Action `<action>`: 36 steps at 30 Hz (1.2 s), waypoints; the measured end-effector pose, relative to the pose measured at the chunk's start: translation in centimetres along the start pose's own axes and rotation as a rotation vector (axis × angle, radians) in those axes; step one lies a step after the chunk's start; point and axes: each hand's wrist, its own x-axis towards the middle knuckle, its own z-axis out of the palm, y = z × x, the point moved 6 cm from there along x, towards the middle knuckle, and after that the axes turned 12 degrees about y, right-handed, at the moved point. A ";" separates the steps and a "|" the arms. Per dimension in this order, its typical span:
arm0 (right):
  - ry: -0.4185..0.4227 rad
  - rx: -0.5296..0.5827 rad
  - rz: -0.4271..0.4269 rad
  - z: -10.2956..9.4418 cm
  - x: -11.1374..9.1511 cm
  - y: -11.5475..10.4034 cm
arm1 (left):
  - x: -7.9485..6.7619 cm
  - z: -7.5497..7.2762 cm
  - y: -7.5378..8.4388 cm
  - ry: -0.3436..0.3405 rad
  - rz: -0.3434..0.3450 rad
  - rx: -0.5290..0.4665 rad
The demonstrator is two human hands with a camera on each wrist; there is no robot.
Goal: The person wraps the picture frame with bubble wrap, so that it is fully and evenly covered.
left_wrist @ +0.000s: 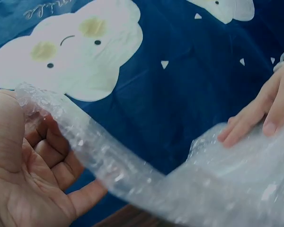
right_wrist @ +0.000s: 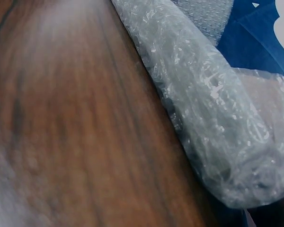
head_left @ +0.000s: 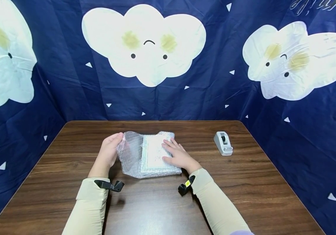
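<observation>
A flat rectangular item (head_left: pixel 153 155), white with a pale blue patterned border, lies on a sheet of clear bubble wrap (head_left: pixel 130 155); its exact kind is unclear. At the left, my left hand (head_left: pixel 110 148) pinches the edge of the raised flap. The left wrist view shows the thumb against the bubble wrap (left_wrist: pixel 109 161), fingers partly behind it. My right hand (head_left: pixel 181 157) rests on the item's right side, fingers spread and fairly straight. In the right wrist view the bubble wrap (right_wrist: pixel 199 104) bulges along the near edge; that view hardly shows the hand.
A white tape dispenser (head_left: pixel 223 143) stands on the brown wooden table (head_left: pixel 259 192), to the right of the wrapped item. Behind and at both sides hangs a dark blue curtain (head_left: pixel 220 94) printed with white clouds. Each wrist wears a black strap with a small camera.
</observation>
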 end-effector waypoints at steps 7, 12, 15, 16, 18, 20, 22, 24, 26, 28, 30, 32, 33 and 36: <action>-0.012 0.005 0.002 0.0 0.0 -0.2 | 0.0 2.0 0.0 0.005 0.026 0.037; -0.011 0.008 0.000 0.1 0.1 -0.2 | -0.2 3.1 0.1 0.002 0.060 0.106; -0.003 0.006 -0.003 0.1 0.1 -0.2 | -0.2 3.3 0.2 0.007 0.075 0.134; -0.002 0.005 -0.003 0.1 0.1 -0.2 | -0.2 3.2 0.3 0.012 0.076 0.136; 0.001 0.006 -0.003 0.1 0.1 -0.2 | -0.2 3.0 0.3 0.022 0.074 0.133; -0.001 0.005 -0.001 0.1 0.1 -0.2 | -0.2 2.6 0.4 0.031 0.073 0.130; -0.004 0.002 0.005 0.0 0.0 -0.2 | -0.1 2.3 0.5 0.034 0.065 0.128; -0.010 0.000 0.008 0.0 0.0 -0.2 | -0.1 1.9 0.6 0.037 0.060 0.135; -0.009 0.003 0.006 0.0 0.0 -0.2 | -0.1 1.6 0.7 0.046 0.051 0.136; -0.009 0.010 0.003 -0.1 -0.1 -0.3 | -0.1 1.3 0.7 0.049 0.038 0.130; -0.011 0.014 0.003 -0.1 -0.1 -0.3 | -0.1 0.9 0.6 0.050 0.023 0.115; -0.011 0.017 0.002 -0.1 -0.1 -0.3 | 0.0 0.7 0.5 0.047 0.004 0.088; -0.013 0.012 0.003 -0.1 -0.1 -0.3 | 0.0 0.6 0.5 0.045 -0.006 0.076; -0.015 0.001 0.001 -0.2 -0.1 -0.2 | 0.1 0.1 0.4 0.049 -0.017 0.041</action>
